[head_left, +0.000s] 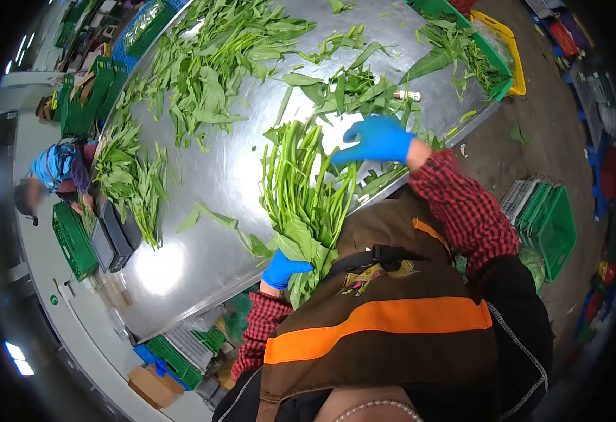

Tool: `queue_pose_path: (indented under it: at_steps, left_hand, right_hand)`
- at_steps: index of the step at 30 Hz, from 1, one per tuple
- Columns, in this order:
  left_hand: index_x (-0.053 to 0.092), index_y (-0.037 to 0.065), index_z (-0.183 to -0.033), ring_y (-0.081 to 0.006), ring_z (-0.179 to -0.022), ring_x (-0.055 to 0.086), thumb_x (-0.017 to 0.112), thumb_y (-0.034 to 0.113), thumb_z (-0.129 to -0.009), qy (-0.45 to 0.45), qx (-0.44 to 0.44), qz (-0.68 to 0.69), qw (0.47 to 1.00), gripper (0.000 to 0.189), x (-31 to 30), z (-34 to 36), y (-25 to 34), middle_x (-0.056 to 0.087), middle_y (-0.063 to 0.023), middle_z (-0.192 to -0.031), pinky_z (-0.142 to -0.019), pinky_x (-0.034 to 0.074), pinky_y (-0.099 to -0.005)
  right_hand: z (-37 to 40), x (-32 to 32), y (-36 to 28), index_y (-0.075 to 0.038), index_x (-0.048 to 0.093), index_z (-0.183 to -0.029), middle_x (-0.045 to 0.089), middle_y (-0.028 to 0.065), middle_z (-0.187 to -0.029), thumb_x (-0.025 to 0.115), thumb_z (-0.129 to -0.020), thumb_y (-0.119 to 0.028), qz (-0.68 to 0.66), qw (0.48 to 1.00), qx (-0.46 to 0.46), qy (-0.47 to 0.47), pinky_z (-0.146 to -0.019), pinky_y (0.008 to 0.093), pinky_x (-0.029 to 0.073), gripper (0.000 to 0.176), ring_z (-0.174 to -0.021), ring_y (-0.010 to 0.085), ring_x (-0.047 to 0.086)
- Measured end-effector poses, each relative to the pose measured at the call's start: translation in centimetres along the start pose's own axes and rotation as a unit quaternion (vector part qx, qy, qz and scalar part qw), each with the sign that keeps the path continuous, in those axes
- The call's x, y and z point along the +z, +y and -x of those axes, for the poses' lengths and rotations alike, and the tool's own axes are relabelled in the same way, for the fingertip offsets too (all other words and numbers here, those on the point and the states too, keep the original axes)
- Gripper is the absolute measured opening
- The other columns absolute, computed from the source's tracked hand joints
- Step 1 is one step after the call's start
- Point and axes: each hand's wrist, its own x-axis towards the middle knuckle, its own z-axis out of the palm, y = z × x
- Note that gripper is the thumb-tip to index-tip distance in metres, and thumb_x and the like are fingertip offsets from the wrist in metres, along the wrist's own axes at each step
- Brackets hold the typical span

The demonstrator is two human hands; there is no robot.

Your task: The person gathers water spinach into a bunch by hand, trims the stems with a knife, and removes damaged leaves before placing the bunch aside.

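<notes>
My left hand [284, 271], in a blue glove, is closed around the leafy end of a bunch of water spinach [304, 179] at the table's near edge. The stems of the bunch point away from me, their cut ends roughly level. My right hand [377, 139], also gloved in blue, is just right of the stem tops. Its thumb and fingers are apart in a curve, with nothing visible between them. Loose leaves [353, 91] lie beyond it, beside a small pale cylindrical object [407, 95] that I cannot identify.
A large heap of greens [216, 63] covers the far left of the metal table [234, 151]. At the far right corner stands a green crate [499, 77] with greens. Stacked green crates [557, 228] are on the floor at right. Another person [61, 169] works at the left side.
</notes>
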Motion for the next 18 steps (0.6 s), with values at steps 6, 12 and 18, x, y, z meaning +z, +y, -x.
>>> queue_pose_path:
  at_steps: [6, 12, 18]
  left_hand:
    - [0.044, 0.004, -0.134, -0.0215, -0.113, 0.054, 0.081, 0.004, -0.06, 0.02, 0.008, -0.025, 0.999, 0.083, -0.1, 0.1, -0.2, 0.057, -0.006, -0.122, -0.099, 0.043, -0.0371]
    - [0.041, 0.005, -0.137, -0.0226, -0.116, 0.053, 0.081, 0.008, -0.059, 0.008, 0.022, 0.051, 0.998, 0.088, -0.6, -0.3, -0.9, 0.055, -0.006, -0.126, -0.101, 0.041, -0.037]
    - [0.039, 0.005, -0.139, -0.0231, -0.119, 0.051, 0.082, 0.009, -0.058, -0.019, -0.019, 0.046, 0.999, 0.092, -0.2, -0.4, 0.2, 0.054, -0.0057, -0.128, -0.103, 0.04, -0.0376]
  right_hand:
    - [-1.4, 5.9, 2.4, -0.005, 0.072, -0.087, 0.069, 0.0132, -0.08, 0.059, -0.082, -0.042, -0.209, 0.977, 0.041, 0.015, -0.069, 0.0421, 0.051, 0.039, -0.075, 0.0327, 0.065]
    - [-1.1, 0.0, 2.0, -0.012, 0.071, -0.092, 0.067, 0.0124, -0.1, 0.063, -0.082, -0.035, -0.043, 0.95, 0.011, 0.308, -0.079, 0.041, 0.049, 0.026, -0.089, 0.0304, 0.063]
    - [0.0, 1.6, -2.7, -0.009, 0.066, -0.077, 0.061, 0.0098, -0.099, 0.071, -0.078, -0.035, -0.015, 0.972, -0.185, 0.142, -0.081, 0.04, 0.044, 0.027, -0.095, 0.0301, 0.056]
